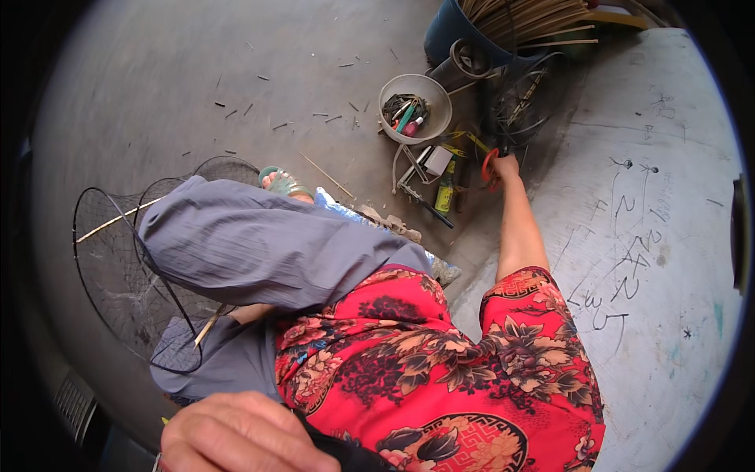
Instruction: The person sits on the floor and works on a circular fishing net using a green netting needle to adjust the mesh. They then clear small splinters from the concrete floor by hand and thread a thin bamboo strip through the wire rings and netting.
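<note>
My right arm stretches far out to the right. The right hand [503, 167] is closed on red-handled scissors [487, 165], whose blades I cannot make out against the dark things behind. Close by are a yellow-labelled green bottle [445, 189], a small white box [438, 160] and a metal tool with a dark handle [417, 189]. At the lower edge, large and near, my left hand [244, 433] has its fingers curled; whatever it may hold is hidden, and a dark strip lies beside it. A black mesh net on hoops [106, 291] rests against my grey-trousered legs.
A pale bowl [383, 98] holds pens and small metal pieces. Behind it, a blue bucket [440, 35] is full of thin wooden strips. Dark short bits [263, 78] lie scattered over the concrete floor. A pale surface with black markings [653, 197] fills the right side.
</note>
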{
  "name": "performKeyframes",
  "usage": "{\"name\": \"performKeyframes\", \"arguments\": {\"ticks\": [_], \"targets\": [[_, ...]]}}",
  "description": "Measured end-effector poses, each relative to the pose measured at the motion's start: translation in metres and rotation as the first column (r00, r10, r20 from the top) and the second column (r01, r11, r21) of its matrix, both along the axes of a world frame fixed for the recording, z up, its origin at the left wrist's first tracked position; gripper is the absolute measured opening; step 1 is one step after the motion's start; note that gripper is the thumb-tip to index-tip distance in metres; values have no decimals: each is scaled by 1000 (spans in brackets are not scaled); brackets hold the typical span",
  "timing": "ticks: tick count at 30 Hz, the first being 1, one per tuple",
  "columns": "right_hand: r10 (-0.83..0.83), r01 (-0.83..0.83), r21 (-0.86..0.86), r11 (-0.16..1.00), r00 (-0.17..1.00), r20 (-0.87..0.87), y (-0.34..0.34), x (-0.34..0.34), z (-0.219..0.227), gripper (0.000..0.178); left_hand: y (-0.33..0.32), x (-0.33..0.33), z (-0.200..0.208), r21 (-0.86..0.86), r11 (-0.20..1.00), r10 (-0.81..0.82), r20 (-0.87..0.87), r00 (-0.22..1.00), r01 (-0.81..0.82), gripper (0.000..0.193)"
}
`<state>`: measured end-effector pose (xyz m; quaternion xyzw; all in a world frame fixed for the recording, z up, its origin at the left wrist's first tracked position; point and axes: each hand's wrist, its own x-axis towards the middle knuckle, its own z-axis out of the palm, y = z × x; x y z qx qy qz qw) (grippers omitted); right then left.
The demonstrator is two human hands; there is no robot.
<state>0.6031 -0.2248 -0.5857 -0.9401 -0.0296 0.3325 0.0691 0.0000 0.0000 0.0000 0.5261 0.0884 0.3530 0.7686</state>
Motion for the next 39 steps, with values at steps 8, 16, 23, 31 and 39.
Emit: {"name": "performKeyframes", "arguments": {"ticks": [8, 16, 23, 31, 39], "targets": [[302, -489, 207, 847, 764, 570, 141, -17, 71, 42, 12, 88, 1, -304, 928, 250, 72, 966, -217, 13], [616, -815, 72, 574, 489, 618, 237, -132, 131, 19, 20, 73, 4, -274, 927, 274, 23, 962, -257, 21], [764, -755, 201, 624, 644, 49, 299, -119, 24, 42, 20, 51, 17, -274, 869, 416, -45, 908, -412, 20], [749, -740, 254, 623, 658, 82, 302, -158, -20, 35, 47, 8, 28, -464, 833, 300, -77, 951, -301, 7], [475, -661, 543, 518, 750, 460, 290, -251, 32, 29, -2, 4, 13, -256, 964, 2, 267, 964, 69, 11]]}}
